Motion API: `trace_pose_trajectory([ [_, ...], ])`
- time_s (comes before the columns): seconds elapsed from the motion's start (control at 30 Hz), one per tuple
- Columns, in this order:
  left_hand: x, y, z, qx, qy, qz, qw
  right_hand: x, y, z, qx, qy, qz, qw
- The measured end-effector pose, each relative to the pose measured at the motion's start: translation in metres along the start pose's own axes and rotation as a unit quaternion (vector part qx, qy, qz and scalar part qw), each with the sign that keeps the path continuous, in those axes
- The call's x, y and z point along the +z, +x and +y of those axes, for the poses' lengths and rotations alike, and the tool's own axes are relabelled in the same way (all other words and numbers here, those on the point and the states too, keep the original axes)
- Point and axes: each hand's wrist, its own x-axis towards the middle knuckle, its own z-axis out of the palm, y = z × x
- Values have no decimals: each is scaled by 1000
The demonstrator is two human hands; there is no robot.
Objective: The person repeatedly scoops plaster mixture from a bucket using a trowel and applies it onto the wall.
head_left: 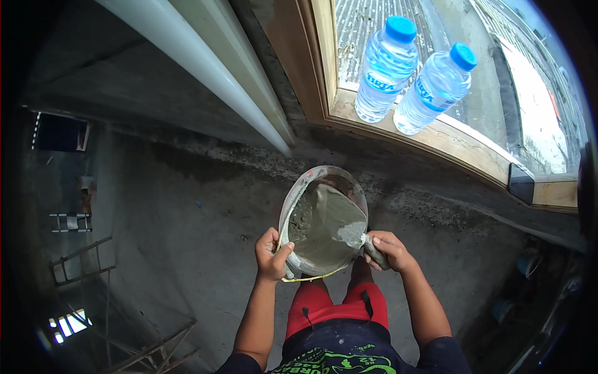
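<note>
A round bucket (291, 198) is held up in front of my legs, tilted so its inside shows. Wet grey mortar (301, 221) lies in it. My left hand (272, 254) is closed on the left side of its rim, thumb over the edge. At the opposite side my right hand (387, 248) wraps round the mortar-smeared handle of a trowel (341, 215). The trowel's broad blade reaches into the bucket, its face coated with grey mortar. A thin yellow strip, perhaps the bucket's handle, runs along the near rim.
Two water bottles (386, 75) with blue caps stand on the wooden window sill (464, 134) at upper right. A white pipe (205, 68) comes down at upper left. Metal frames (152, 355) stand at lower left. Buckets (528, 265) sit in shadow at far right.
</note>
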Motion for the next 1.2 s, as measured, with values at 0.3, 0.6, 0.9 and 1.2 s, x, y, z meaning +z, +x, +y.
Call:
trace_pose_trajectory([
  [0.3, -81, -10, -92, 13, 164, 1, 986, -60, 116, 77, -356, -455, 384, 721],
  [0.6, -154, -40, -129, -135, 193, -19, 972, -192, 175, 88, -398, -628, 482, 463],
  [0.9, -193, -79, -163, -152, 179, 32, 971, -138, 137, 94, -454, -599, 464, 469],
  [1.2, -173, -78, -176, -122, 190, -5, 974, -145, 178, 69, -275, -742, 414, 449],
])
